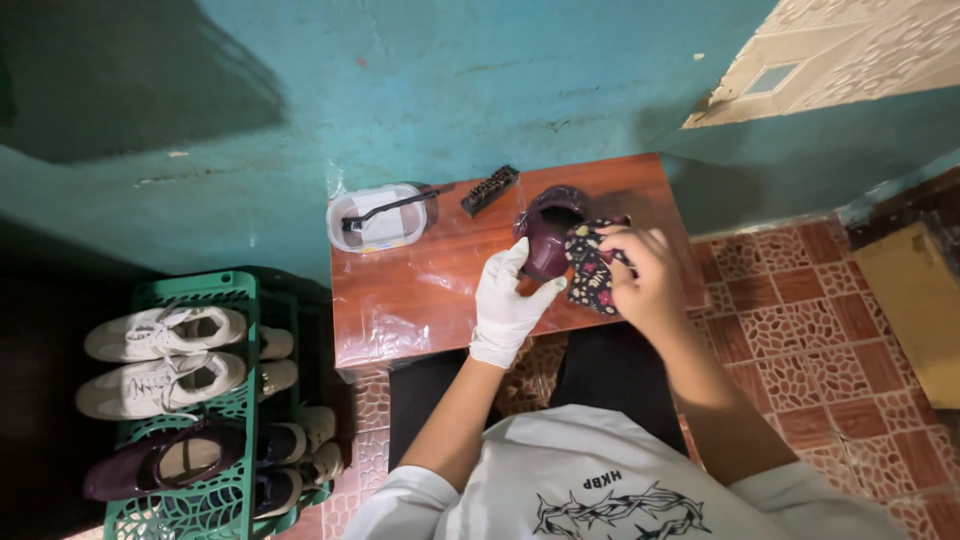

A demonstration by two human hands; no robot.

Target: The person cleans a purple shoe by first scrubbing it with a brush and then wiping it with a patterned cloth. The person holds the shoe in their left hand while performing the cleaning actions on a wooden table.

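Saw a glossy, rounded plum-coloured shoe (548, 232), smooth and shiny like patent leather, standing on the far right part of a small reddish-brown wooden table (420, 290) with a slick, reflective top. Held by the left hand (508, 305), clad in a thin white glove, fingers wrapped around the shoe's near side. Pressed against its right flank by the bare right hand (640, 275), a soft dark cloth (592, 265) with a small flower print, pinched and bunched between closed fingers.

Beside the shoe, near the table's back edge, lay a dark rectangular bristle brush (490, 189). Farther left sat a clear, round-cornered plastic container (377, 218) with a thin black brush (390, 209) across its rim.

Behind the table rose a teal painted wall (450, 80), scuffed and uneven. Below, patterned terracotta floor tiles (800, 330). At left stood a green plastic lattice rack (230, 480) carrying two pale lace-up sneakers (165, 355), another plum shoe (165, 462) and some darker pairs.
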